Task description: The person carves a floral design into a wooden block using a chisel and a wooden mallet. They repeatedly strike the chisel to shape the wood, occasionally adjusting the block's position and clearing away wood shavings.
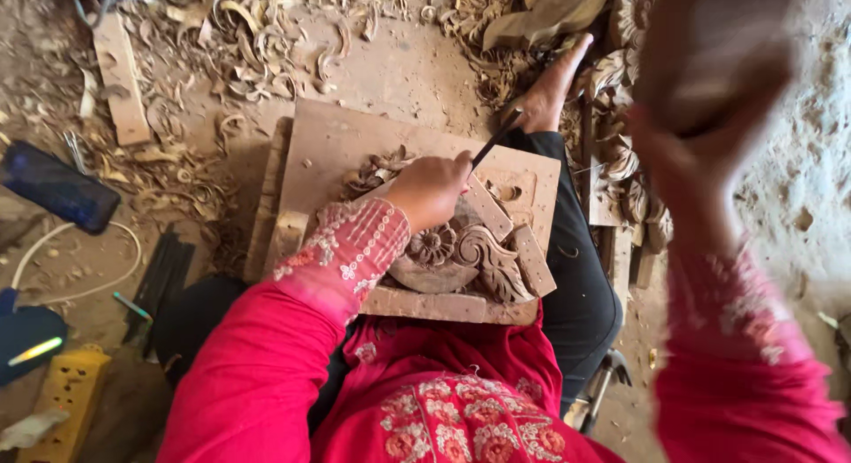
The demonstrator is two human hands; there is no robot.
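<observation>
A carved wooden piece (pixel 461 255) with a flower and scroll leaves lies on a flat wooden board (pixel 332 144) across my lap. My left hand (pixel 430 190) is closed around a thin dark chisel (pixel 493 140), whose tip rests on the carving near the board's far edge. My right hand (pixel 709 99) is raised high at the right and blurred; it appears clenched, and what it holds cannot be made out. Both sleeves are red with embroidered cuffs.
Wood shavings (pixel 257 46) cover the dirt floor at the back. A bare foot (pixel 550 95) rests beside other carved pieces (pixel 625 161). A dark blue object (pixel 58 188), white cable, a yellow socket strip (pixel 66 388) and dark tools (pixel 164 272) lie at the left.
</observation>
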